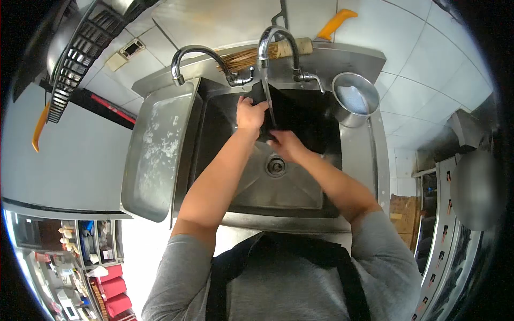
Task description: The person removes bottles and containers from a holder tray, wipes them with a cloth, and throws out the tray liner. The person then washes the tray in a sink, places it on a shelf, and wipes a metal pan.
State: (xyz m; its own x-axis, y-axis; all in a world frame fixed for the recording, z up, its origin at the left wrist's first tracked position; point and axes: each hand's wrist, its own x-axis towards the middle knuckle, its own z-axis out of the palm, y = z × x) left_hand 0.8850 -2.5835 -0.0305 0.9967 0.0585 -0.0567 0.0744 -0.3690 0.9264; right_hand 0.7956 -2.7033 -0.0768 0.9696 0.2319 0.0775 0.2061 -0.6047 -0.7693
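My left hand (251,114) is closed around a black, flat-looking thing (256,93) over the sink basin (267,187). It may be cloth or something stiffer; I cannot tell. Water runs from the right-hand faucet (277,32) down beside it. Lower and to the right, my right hand (288,145) is slightly blurred, with its fingers bent in at what looks like the lower end of the same dark thing. The dark basin behind hides that thing's outline. Below my hands shows the round drain (276,166).
A large metal tray (182,155) leans along the sink's left side, under a second faucet (197,49). On the right ledge stands a metal pot (347,115) with whitish-blue contents. A twig brush (292,48) lies behind the faucets, near an orange handle (336,24).
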